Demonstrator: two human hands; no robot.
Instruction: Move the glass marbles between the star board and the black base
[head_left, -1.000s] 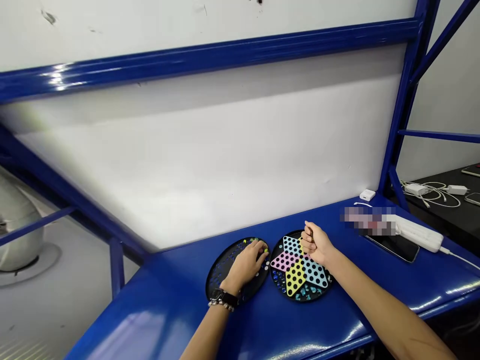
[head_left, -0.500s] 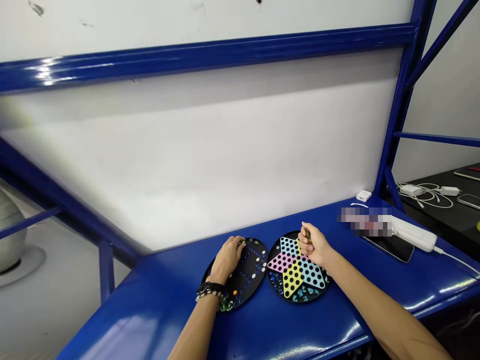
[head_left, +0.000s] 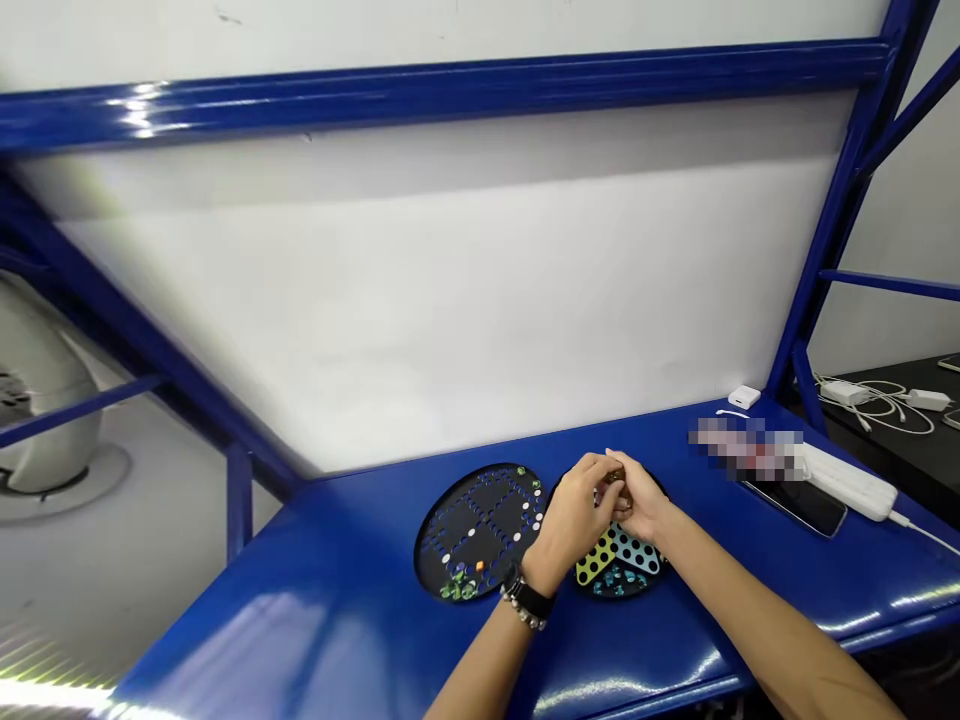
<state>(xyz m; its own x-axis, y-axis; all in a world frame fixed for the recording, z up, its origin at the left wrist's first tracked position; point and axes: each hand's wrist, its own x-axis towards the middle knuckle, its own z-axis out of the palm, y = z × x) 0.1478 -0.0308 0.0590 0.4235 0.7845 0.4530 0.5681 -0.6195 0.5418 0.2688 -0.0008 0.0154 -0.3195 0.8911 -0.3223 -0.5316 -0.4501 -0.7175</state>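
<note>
Over the blue workbench (head_left: 352, 590), our 2 hands now meet: the left hand (head_left: 574, 515) has crossed from the round board and sits against the right hand (head_left: 637, 505), above the star-shaped marble board (head_left: 600, 563). Both hands are curled, with their fingertips (head_left: 600, 470) pressed close together. Something small and dark gold shows between them, probably marbles (head_left: 615, 477), though we cannot tell how many or which fingers pinch them. They are held above the far part of the star board.

Our hands hide most of that board. Only its yellow arm (head_left: 595, 562) and pale blue arm (head_left: 634, 550) show, with teal marbles (head_left: 616, 586) gathered at its near rim. Just left of it lies the round black board (head_left: 480, 510), its holes mostly open. White beads (head_left: 471, 532) stand in a scattered line across it, with an orange piece (head_left: 480, 566) near the middle and green marbles (head_left: 459, 589) at the near rim. A black watch (head_left: 527, 600) and beaded bracelet (head_left: 519, 612) circle our left wrist. Farther right lie a smartphone (head_left: 799, 507) and a white power strip (head_left: 847, 483).
</note>
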